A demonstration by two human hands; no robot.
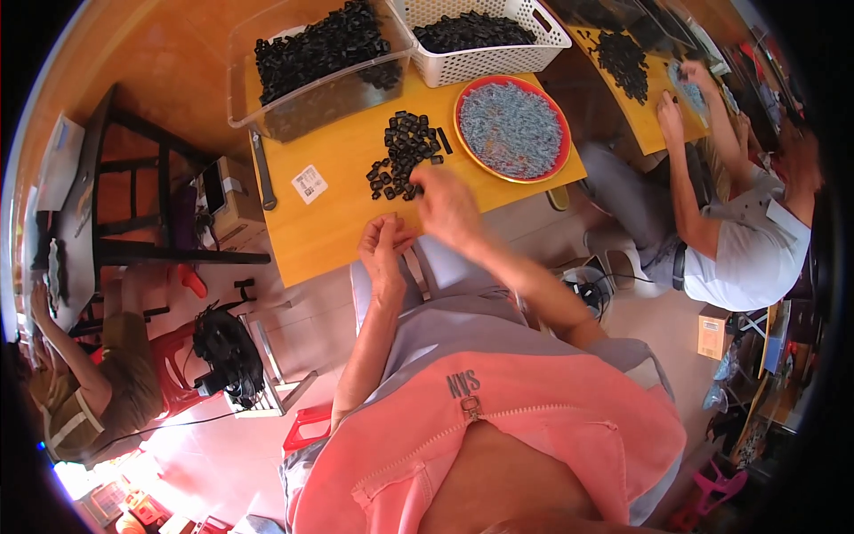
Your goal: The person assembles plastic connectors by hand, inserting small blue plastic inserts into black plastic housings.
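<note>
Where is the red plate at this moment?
In the head view, the red plate sits at the right end of the near table, in front of the white basket and right of the loose black parts.

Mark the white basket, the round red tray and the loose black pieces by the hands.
White basket [485, 66]: head view, perforated front wall.
Round red tray [565, 146]: head view, right rim.
Loose black pieces [406, 151]: head view, middle of the pile.

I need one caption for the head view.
Right hand at small black parts, left hand near the edge of a yellow table.
</note>
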